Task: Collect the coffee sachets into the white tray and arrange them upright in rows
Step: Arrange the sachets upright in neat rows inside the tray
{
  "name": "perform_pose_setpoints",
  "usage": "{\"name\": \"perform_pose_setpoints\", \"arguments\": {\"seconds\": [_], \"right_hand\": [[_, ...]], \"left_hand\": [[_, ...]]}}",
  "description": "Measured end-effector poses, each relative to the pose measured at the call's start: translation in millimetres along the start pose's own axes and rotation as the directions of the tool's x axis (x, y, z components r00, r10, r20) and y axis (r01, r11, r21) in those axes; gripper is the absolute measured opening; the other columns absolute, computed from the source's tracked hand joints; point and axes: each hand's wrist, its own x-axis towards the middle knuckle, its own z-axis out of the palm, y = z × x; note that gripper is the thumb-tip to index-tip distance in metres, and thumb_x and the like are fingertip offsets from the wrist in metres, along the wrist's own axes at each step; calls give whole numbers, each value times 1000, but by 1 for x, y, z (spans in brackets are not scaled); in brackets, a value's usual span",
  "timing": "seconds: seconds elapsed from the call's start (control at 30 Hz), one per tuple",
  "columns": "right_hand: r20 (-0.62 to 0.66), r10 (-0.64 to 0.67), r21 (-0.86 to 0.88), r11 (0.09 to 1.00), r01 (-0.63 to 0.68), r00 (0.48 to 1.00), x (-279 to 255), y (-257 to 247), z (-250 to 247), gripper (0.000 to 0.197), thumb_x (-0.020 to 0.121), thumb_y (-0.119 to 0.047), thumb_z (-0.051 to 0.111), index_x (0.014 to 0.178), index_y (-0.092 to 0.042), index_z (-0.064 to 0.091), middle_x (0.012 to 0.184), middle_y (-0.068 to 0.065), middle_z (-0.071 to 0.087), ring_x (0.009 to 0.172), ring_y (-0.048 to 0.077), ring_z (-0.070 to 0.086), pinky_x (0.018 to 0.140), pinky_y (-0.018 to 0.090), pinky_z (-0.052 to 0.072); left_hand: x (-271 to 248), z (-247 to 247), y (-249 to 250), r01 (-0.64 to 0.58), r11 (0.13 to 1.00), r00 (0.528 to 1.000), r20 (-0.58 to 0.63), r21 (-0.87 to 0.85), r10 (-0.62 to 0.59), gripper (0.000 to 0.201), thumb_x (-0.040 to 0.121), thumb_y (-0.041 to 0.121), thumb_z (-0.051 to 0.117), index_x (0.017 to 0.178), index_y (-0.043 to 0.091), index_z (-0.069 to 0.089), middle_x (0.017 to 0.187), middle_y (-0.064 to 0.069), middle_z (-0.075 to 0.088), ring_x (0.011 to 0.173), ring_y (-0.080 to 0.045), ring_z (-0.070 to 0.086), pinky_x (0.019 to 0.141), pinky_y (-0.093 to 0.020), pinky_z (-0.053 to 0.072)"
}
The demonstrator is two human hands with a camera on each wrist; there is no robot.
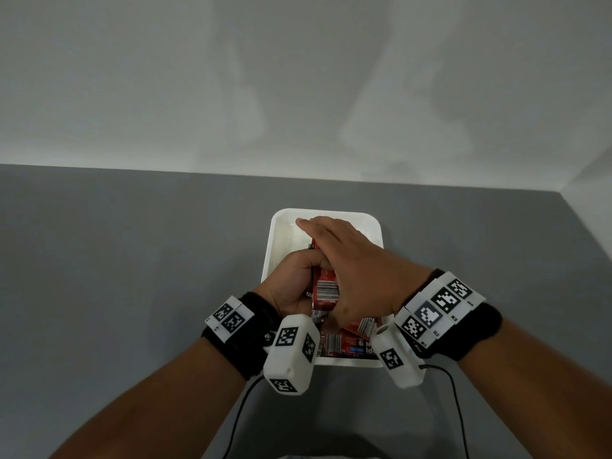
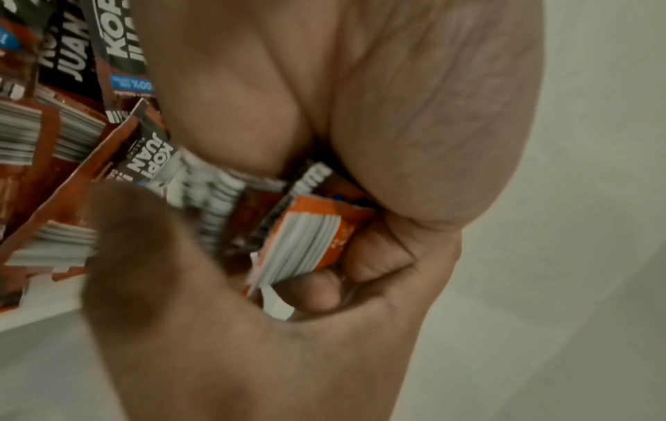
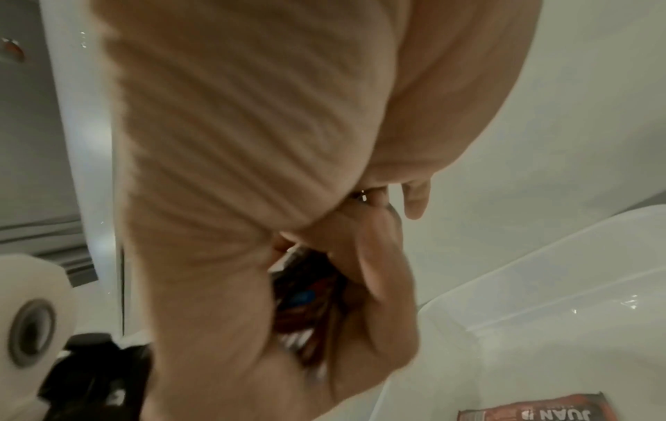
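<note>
sachets (image 1: 326, 288) bunched as stack in left hand (image 1: 293, 283), fingers curled round it, held over middle of white tray (image 1: 376, 226); stack's long axis runs toward tray's far wall. right hand (image 1: 347, 260) lies flat over stack's top, fingers straight, pressing, gripping nothing. far half of tray bare, so room to stand stack lies beyond fingertips. loose sachets (image 1: 344, 344) lie flat at tray's near end, under both wrists, likely next to gather. grey table (image 1: 132, 260) around tray.

The coffee sachets (image 2: 144, 159) carry the brand text "KOPI JUAN". One sachet (image 2: 131, 84) bears a blue "100%" label, seen inverted.
</note>
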Motion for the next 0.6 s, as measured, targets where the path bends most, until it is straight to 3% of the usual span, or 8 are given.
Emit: {"name": "perform_pose_setpoints", "arguments": {"seconds": [0.17, 0.27, 0.3, 0.33, 0.4, 0.47, 0.5, 0.6], "right_hand": [[-61, 7, 59, 998, -4, 998, 2, 8, 2, 135, 57, -33, 93, 161, -21, 7, 149, -4, 28, 138, 15, 27, 114, 36, 36], [-54, 73, 292, 955, -54, 996, 0, 12, 1, 136, 56, -47, 95, 160, -30, 9, 162, -12, 15, 150, 8, 13, 119, 27, 26], [-101, 131, 393, 916, -82, 986, 0, 14, 0, 125, 61, -52, 91, 159, -32, 16, 162, -11, 19, 150, 6, 18, 117, 26, 28], [-168, 216, 484, 868, -110, 962, 1, 17, 0, 107, 69, -52, 86, 156, -32, 27, 157, -9, 32, 145, 6, 31, 113, 26, 34], [-275, 403, 636, 757, -149, 873, 3, 24, 0, 63, 87, -36, 77, 144, -28, 51, 126, -6, 60, 111, 4, 59, 92, 27, 47], [-287, 476, 752, 650, -113, 831, 4, 27, 0, 35, 91, -13, 72, 124, -22, 68, 95, -2, 69, 73, 3, 60, 69, 24, 46], [-282, 483, 782, 616, -93, 829, 3, 28, 0, 27, 90, -5, 71, 112, -20, 73, 86, -1, 69, 63, 6, 56, 61, 23, 45], [-295, 503, 847, 532, -22, 812, -4, 29, -1, 19, 88, 6, 69, 86, -12, 74, 79, 2, 68, 57, 19, 54, 56, 30, 48]], "left_hand": [[3, -4, -2, -23, 999, 999, 25, 32, 22, 20, 81, 4, 53, 87, 8, 72, 80, -12, 66, 73, -26, 68, 69, -36, 55], [4, -8, -2, -62, 994, 998, -20, 94, 64, 15, 97, 5, 50, 100, 2, 65, 82, -14, 67, 71, -25, 67, 61, -32, 58], [4, -10, -1, -73, 989, 997, -29, 131, 77, 15, 100, 8, 53, 104, 1, 65, 83, -15, 66, 70, -24, 66, 58, -31, 57], [4, -12, -1, -84, 982, 995, -32, 172, 91, 14, 101, 11, 56, 106, 2, 66, 84, -14, 66, 69, -22, 65, 54, -29, 56], [4, -16, -1, -105, 970, 993, -27, 220, 113, 11, 99, 16, 62, 103, 6, 67, 86, -14, 65, 65, -18, 63, 50, -26, 50], [6, -19, -2, -111, 959, 992, -31, 259, 123, 14, 95, 21, 68, 101, 9, 67, 86, -13, 64, 61, -16, 58, 48, -25, 43], [8, -20, -2, -106, 958, 992, -41, 267, 121, 21, 92, 27, 69, 103, 9, 66, 85, -11, 63, 60, -14, 54, 47, -23, 40], [9, -22, 1, -51, 992, 996, -65, 118, 59, 38, 89, 42, 69, 106, 8, 63, 83, -8, 62, 55, -11, 46, 41, -19, 34]]}}
